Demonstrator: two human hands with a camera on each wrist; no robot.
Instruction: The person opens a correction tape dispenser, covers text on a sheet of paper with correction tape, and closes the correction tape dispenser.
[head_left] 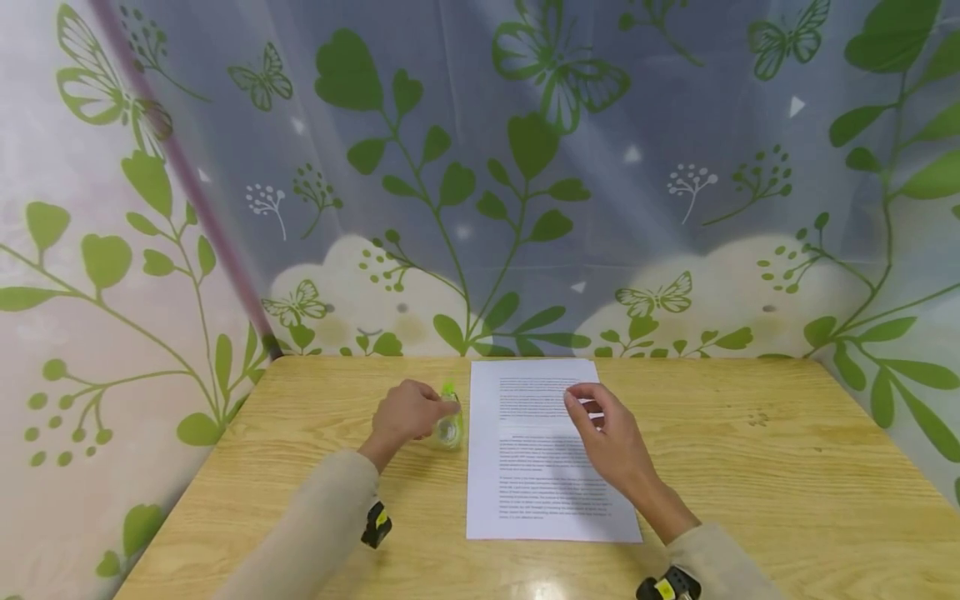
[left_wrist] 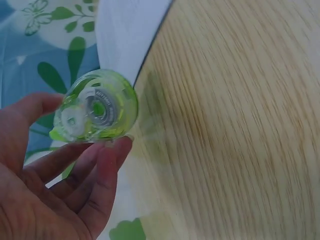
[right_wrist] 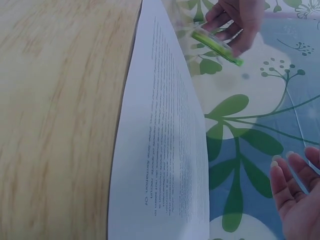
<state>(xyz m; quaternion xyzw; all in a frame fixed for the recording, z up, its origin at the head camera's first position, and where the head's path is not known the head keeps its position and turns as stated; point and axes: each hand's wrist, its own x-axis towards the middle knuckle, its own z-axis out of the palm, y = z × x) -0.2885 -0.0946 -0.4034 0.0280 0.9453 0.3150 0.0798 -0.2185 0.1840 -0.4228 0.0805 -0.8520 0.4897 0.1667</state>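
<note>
Between its thumb and fingers, my left hand holds a clear green correction tape dispenser, just left of the paper. Close up in the left wrist view, the correction tape shows a round see-through case with a grey and green reel inside. My right hand hovers over the right side of a printed sheet, its fingers loosely bent and holding nothing. In the right wrist view the sheet shows lines of dark text.
The sheet lies on a light wooden table, near its far edge. Behind and to the left hangs a cloth backdrop with green leaves and butterflies. Black bands are worn on both wrists.
</note>
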